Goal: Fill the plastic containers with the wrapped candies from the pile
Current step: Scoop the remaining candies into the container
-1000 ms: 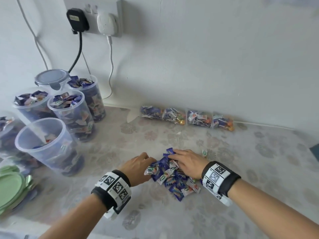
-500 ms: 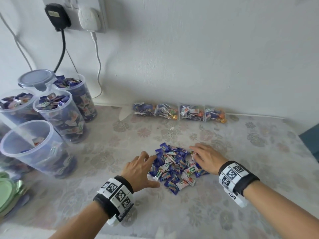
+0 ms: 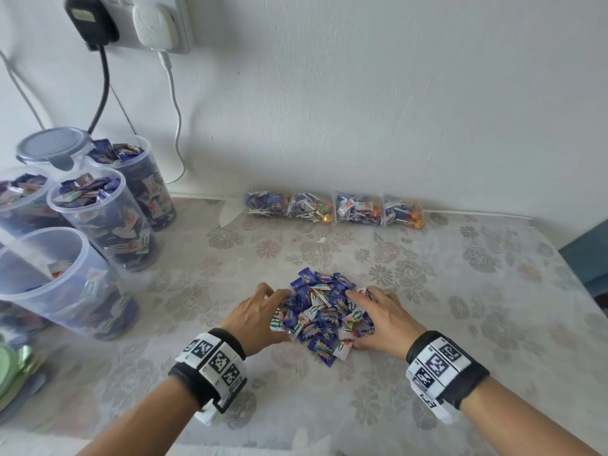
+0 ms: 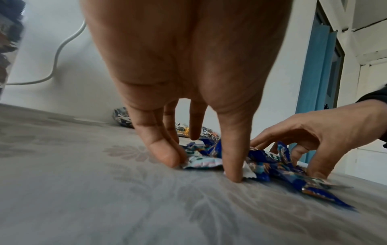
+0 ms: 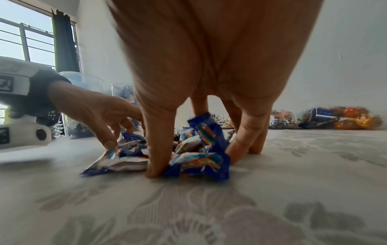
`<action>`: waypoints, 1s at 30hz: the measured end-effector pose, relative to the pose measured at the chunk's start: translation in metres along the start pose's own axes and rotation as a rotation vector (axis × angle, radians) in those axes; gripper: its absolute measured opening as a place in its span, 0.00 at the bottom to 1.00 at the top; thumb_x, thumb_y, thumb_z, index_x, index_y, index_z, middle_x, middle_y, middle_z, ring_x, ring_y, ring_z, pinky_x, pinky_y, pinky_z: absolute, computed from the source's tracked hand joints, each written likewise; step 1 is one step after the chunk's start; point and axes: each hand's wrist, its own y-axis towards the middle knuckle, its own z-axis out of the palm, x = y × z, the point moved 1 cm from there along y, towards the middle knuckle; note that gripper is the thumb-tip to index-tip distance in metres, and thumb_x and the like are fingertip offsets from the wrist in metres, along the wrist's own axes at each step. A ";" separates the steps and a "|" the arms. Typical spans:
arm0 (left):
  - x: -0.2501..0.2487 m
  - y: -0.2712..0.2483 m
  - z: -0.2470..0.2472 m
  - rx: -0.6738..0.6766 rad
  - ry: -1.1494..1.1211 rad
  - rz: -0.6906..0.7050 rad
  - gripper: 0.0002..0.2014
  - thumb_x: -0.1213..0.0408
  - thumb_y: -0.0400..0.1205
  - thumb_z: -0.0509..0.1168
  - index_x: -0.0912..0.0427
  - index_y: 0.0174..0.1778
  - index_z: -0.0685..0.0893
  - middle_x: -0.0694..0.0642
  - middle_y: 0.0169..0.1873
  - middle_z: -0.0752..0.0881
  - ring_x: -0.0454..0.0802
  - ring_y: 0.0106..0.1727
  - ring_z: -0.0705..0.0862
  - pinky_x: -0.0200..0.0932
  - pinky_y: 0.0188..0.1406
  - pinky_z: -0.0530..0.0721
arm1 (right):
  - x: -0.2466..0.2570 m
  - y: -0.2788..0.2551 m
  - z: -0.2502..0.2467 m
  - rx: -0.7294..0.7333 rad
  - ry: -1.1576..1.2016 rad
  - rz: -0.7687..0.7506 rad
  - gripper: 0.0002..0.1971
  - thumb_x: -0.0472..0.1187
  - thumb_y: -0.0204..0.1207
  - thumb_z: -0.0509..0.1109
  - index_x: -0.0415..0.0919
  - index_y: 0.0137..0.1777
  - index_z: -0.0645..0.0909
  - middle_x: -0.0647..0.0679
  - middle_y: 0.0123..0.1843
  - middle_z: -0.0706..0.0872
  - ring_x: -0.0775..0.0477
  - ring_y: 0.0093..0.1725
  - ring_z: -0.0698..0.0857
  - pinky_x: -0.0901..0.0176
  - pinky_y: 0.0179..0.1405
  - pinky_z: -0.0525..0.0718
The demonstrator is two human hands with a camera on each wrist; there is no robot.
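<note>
A heap of blue and white wrapped candies (image 3: 324, 311) lies mid-table on the flowered cloth. My left hand (image 3: 274, 312) presses its fingertips against the heap's left edge, and my right hand (image 3: 363, 319) does the same on the right, so the two cup it between them. In the left wrist view the left fingers (image 4: 165, 155) stand fairly straight with tips on the cloth. In the right wrist view the right fingers (image 5: 157, 159) straddle several candies (image 5: 199, 159). A half-empty clear container (image 3: 49, 281) stands at the front left, with full ones (image 3: 98, 218) behind it.
One container at the back carries a grey lid (image 3: 54, 148). Bags of lollipops (image 3: 335, 210) line the wall. Green lids (image 3: 13, 366) lie at the left edge. Cables hang from wall plugs (image 3: 92, 21). The table's right edge (image 3: 579, 274) is near a blue door.
Both hands spread apart around the pile half a second ago and have now drawn inward, pushing the candies into a tighter heap.
</note>
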 end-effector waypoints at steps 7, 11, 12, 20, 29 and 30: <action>-0.010 0.016 -0.009 -0.083 0.047 0.032 0.39 0.42 0.77 0.70 0.45 0.82 0.62 0.53 0.72 0.68 0.53 0.64 0.77 0.46 0.57 0.82 | 0.013 0.023 -0.008 -0.101 0.071 -0.073 0.39 0.48 0.74 0.75 0.51 0.83 0.60 0.41 0.79 0.62 0.39 0.76 0.70 0.52 0.72 0.73; -0.020 0.017 -0.006 -0.032 0.083 0.053 0.55 0.24 0.65 0.68 0.40 0.84 0.51 0.53 0.81 0.56 0.55 0.76 0.64 0.55 0.68 0.78 | 0.009 0.027 -0.024 -0.020 -0.035 -0.070 0.48 0.58 0.68 0.77 0.64 0.83 0.50 0.42 0.86 0.47 0.33 0.79 0.64 0.40 0.70 0.76; -0.023 0.018 -0.003 0.005 0.103 0.042 0.58 0.22 0.63 0.68 0.40 0.85 0.48 0.53 0.82 0.54 0.56 0.78 0.62 0.57 0.70 0.77 | 0.009 0.029 -0.026 0.027 -0.067 -0.081 0.50 0.59 0.67 0.77 0.66 0.83 0.48 0.42 0.86 0.45 0.32 0.79 0.63 0.39 0.71 0.76; -0.046 0.027 0.012 0.047 0.171 0.000 0.61 0.23 0.63 0.68 0.46 0.86 0.47 0.55 0.82 0.56 0.58 0.78 0.62 0.56 0.71 0.76 | 0.020 0.044 -0.024 0.105 -0.167 -0.140 0.44 0.54 0.70 0.77 0.66 0.82 0.56 0.47 0.81 0.56 0.33 0.70 0.68 0.41 0.65 0.78; -0.051 0.029 0.010 0.013 0.152 0.086 0.48 0.31 0.72 0.68 0.49 0.83 0.59 0.54 0.77 0.66 0.55 0.72 0.68 0.50 0.65 0.79 | 0.022 0.045 -0.023 0.056 -0.147 -0.147 0.36 0.43 0.75 0.72 0.63 0.80 0.62 0.45 0.76 0.65 0.34 0.65 0.72 0.41 0.61 0.80; -0.052 0.028 0.011 0.023 0.154 0.080 0.51 0.29 0.70 0.69 0.49 0.84 0.57 0.54 0.77 0.65 0.55 0.73 0.67 0.50 0.65 0.78 | 0.022 0.045 -0.023 0.052 -0.150 -0.147 0.34 0.42 0.75 0.71 0.62 0.79 0.64 0.44 0.75 0.66 0.34 0.65 0.72 0.41 0.61 0.80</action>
